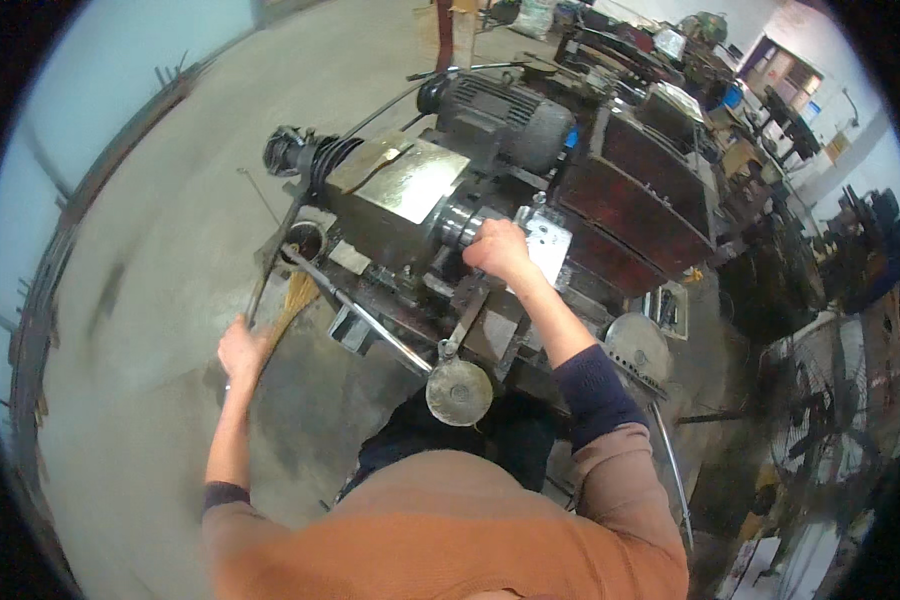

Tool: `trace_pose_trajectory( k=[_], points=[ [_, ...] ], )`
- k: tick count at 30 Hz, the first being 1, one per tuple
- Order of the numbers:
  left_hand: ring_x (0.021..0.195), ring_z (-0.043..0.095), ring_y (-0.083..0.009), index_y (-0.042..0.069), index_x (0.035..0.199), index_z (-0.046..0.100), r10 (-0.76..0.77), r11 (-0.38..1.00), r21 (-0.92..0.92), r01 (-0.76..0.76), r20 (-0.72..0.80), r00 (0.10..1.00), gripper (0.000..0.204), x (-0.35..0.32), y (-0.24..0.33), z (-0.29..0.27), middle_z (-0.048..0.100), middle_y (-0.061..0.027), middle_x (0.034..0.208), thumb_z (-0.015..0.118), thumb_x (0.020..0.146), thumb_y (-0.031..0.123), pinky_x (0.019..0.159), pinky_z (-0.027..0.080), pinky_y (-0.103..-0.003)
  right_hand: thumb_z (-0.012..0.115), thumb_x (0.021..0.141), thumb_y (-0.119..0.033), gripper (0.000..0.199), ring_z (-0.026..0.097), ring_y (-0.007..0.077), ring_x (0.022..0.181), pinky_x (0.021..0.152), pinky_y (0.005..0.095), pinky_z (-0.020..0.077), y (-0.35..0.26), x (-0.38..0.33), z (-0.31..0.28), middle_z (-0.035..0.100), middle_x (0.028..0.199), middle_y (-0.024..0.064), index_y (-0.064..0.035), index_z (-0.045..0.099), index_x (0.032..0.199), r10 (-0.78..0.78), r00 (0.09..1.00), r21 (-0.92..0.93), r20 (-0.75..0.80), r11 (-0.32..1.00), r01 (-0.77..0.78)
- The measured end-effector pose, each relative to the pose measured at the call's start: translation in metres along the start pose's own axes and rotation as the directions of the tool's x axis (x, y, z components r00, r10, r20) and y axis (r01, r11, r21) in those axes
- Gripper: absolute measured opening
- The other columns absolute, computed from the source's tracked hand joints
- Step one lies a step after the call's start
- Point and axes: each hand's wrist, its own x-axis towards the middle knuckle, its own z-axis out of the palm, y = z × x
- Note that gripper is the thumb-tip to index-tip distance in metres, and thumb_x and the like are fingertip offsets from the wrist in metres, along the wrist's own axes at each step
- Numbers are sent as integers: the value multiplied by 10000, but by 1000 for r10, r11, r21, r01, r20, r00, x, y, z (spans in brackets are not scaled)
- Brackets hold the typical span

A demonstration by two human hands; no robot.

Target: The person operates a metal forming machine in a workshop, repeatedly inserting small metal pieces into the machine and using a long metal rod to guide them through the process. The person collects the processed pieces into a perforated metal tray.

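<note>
My left hand [242, 348] is wrapped round a long metal lever [262, 285] at the left side of a dark, oily machine. My right hand [497, 250] is closed at the bright round spindle [458, 222] in the middle of the machine. Its fingertips are hidden, so what they hold cannot be made out. Just right of that hand lies a pale metal block [550, 245]. A worn round handwheel [459, 392] sits in front of my body, and a shiny bar [375, 328] slants toward it from the left.
A ribbed electric motor [510, 120] stands behind the spindle, next to a dark red metal box [640, 180]. A flat metal cover [400, 178] tops the machine's left part. Straw-coloured bristles [302, 292] show near the lever. A wire-guarded fan [820, 420] stands at right.
</note>
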Motion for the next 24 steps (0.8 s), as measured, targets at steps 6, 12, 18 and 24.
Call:
trace_pose_trajectory(
  k=[6,12,18,24],
  points=[
    [748,632,-325,-25,844,600,358,914,61,-401,347,867,338,39,-2,-37,632,-192,786,677,690,265,676,496,-418,594,522,-229,240,621,319,727,753,377,489,19,1,0,625,676,173,-48,681,654,-133,986,-217,-102,970,108],
    [538,612,-186,-55,847,585,362,687,-724,62,415,834,163,87,-13,34,597,-128,614,607,732,59,511,496,-306,642,574,-245,356,503,323,981,875,419,428,86,-13,-102,563,1025,156,-117,687,903,-39,890,-109,-454,994,-12],
    [542,593,-190,-58,876,557,398,584,-806,94,386,833,154,72,2,18,563,-90,671,597,769,44,500,506,-312,617,568,-226,584,495,311,1108,933,379,411,179,18,-149,553,1169,145,-153,607,1147,447,815,-63,-369,863,-502],
    [615,589,-182,-32,905,554,416,602,-796,58,375,828,194,69,18,9,556,-78,683,609,793,116,550,504,-312,614,601,-223,520,519,289,1094,933,390,413,205,-19,-145,548,1204,132,-197,619,1120,319,854,-160,-411,897,-412]
  ],
)
